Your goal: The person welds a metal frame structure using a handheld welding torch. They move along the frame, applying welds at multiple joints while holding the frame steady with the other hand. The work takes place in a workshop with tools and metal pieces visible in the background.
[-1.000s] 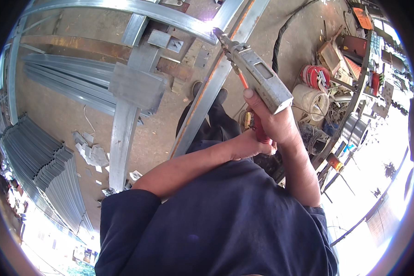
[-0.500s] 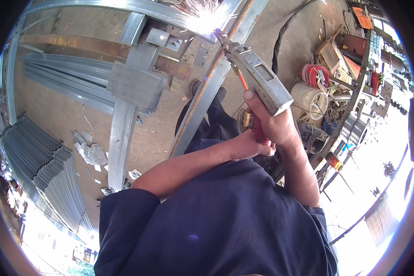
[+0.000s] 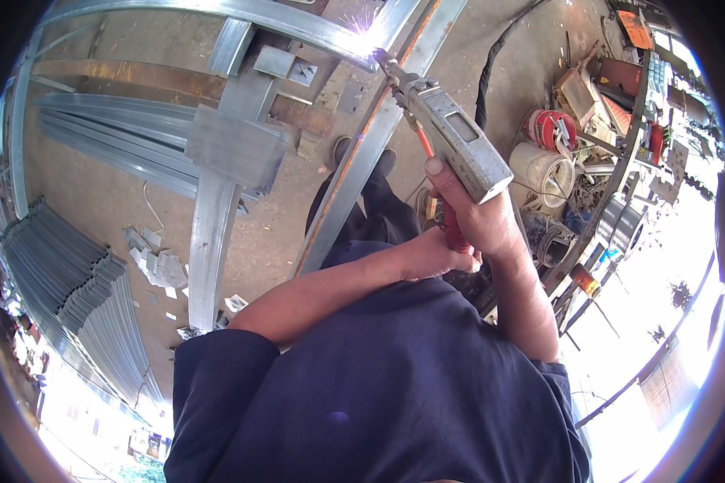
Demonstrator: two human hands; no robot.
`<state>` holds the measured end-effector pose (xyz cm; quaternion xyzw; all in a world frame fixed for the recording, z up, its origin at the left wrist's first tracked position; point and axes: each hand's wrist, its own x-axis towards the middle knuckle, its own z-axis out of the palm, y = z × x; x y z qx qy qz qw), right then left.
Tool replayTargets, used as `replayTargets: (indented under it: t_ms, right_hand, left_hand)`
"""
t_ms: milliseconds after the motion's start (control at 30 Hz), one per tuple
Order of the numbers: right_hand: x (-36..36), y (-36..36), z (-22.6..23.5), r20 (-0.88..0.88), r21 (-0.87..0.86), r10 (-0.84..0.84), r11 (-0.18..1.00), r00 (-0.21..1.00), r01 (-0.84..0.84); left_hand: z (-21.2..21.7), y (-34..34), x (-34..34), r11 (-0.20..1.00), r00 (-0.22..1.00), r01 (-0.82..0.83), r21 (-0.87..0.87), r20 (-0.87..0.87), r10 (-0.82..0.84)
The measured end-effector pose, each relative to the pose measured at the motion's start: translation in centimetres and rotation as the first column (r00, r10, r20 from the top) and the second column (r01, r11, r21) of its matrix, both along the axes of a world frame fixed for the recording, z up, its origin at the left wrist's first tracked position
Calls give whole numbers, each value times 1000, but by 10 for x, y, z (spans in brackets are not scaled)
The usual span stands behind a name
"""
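My right hand (image 3: 485,216) is wrapped around the red handle of a welding tool (image 3: 453,221), its thumb stretched along the top. Against that hand lies a long grey box-shaped metal piece (image 3: 463,145) with a slot; whether it is joined to the tool I cannot tell. My left hand (image 3: 437,256) closes around the lower end of the red handle, its fingers partly hidden. The tool's dark tip reaches a bright arc (image 3: 369,39) where a galvanized steel beam (image 3: 298,26) meets a slanting one. The glare hides the joint.
A slanting steel beam (image 3: 354,177) crosses just in front of my legs. Steel profiles (image 3: 121,137) and a ribbed metal stack (image 3: 97,282) lie left. On the right are a red bucket (image 3: 552,129), a white bucket (image 3: 540,173) and a black cable (image 3: 487,72).
The arc's glow and the spray of sparks have shrunk. Both hands and the welding tool hold nearly the same place.
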<state>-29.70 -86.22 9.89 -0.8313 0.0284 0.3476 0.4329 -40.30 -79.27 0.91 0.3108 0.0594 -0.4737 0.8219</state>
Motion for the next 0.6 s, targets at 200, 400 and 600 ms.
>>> replayTargets:
  t_ms: [200,400,600]
  right_hand:
    - [-1,-1,2,-10,-3,1,1000,1000,-1]
    - [-4,-2,2,-14,13,-19,1000,1000,19]
    - [-7,-4,1,6,16,-18,1000,1000,18]
  left_hand:
    - [2,0,-1,998,999,-7,-67,-50,4]
    - [0,-3,-3,999,1000,-11,-32,-17,10]
    - [-2,-3,-5,1000,1000,6,-5,17,-6]
